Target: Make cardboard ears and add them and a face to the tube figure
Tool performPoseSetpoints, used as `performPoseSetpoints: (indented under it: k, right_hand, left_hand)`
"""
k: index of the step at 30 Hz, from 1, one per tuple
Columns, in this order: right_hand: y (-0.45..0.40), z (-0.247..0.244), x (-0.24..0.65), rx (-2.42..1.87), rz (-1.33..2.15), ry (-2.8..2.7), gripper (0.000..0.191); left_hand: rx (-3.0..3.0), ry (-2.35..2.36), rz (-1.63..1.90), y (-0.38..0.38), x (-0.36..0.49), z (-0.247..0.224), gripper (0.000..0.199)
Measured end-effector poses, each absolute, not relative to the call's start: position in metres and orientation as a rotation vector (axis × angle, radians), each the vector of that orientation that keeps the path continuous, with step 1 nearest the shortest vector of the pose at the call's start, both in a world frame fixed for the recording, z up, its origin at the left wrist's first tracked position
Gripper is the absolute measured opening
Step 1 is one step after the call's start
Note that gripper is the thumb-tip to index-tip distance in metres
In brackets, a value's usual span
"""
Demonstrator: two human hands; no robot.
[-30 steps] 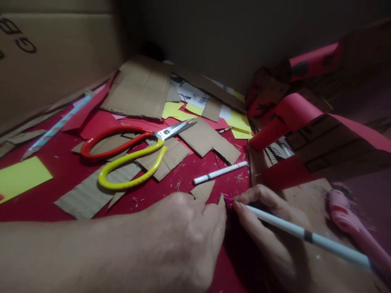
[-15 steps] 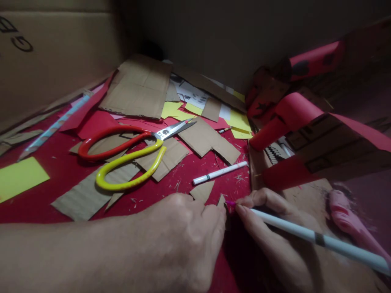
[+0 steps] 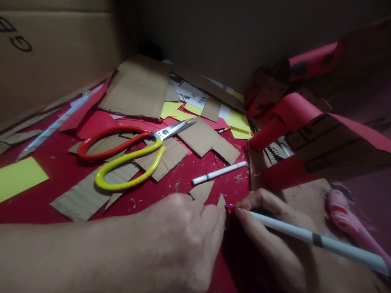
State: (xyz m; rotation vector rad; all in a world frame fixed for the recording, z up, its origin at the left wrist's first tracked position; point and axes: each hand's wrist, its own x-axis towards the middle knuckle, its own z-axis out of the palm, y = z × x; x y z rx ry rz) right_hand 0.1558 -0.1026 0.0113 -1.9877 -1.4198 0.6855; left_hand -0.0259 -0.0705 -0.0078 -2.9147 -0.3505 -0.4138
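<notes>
My left hand (image 3: 189, 236) is closed and presses on a small pointed cardboard piece (image 3: 221, 200), most of which its fingers hide. In my right hand (image 3: 271, 219) is a white felt-tip pen (image 3: 290, 229), pinched close to its magenta tip. That tip meets the right edge of the small piece. Just beyond my left knuckles lies another cardboard scrap (image 3: 202, 191). A white pen cap (image 3: 219, 173) rests on the red surface a little farther off.
Large scissors (image 3: 159, 140) with red and yellow handles lie partly spread over cardboard offcuts (image 3: 207, 140). A red paper-and-cardboard model (image 3: 299, 110) stands at right, near a pink object (image 3: 345, 211). A big cardboard box (image 3: 55, 61) borders the left.
The pen's tip has slipped slightly downward along the edge of the small cardboard piece. My left hand stays in nearly the same place.
</notes>
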Motion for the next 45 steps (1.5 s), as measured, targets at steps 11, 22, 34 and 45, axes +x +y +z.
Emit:
performPoseSetpoints:
  k: [11,22,34,45]
  right_hand:
    - [-0.103,0.006,0.156,-1.920,0.691,-1.376,0.022]
    - [-0.106,0.000,0.166,-1.903,0.716,-1.439,0.025]
    - [-0.104,0.000,0.160,-1.804,0.760,-1.384,0.024]
    - [-0.103,-0.005,0.162,-1.745,0.855,-1.319,0.021]
  left_hand:
    - [-2.916,-0.356,-0.413,-0.069,-0.025,-0.008,0.023]
    - [-2.935,-0.350,-0.414,-0.071,-0.027,-0.010,0.029]
    - [-2.956,-0.363,-0.428,-0.069,-0.027,-0.011,0.025]
    - [-2.927,-0.344,-0.355,-0.070,-0.025,-0.008,0.020]
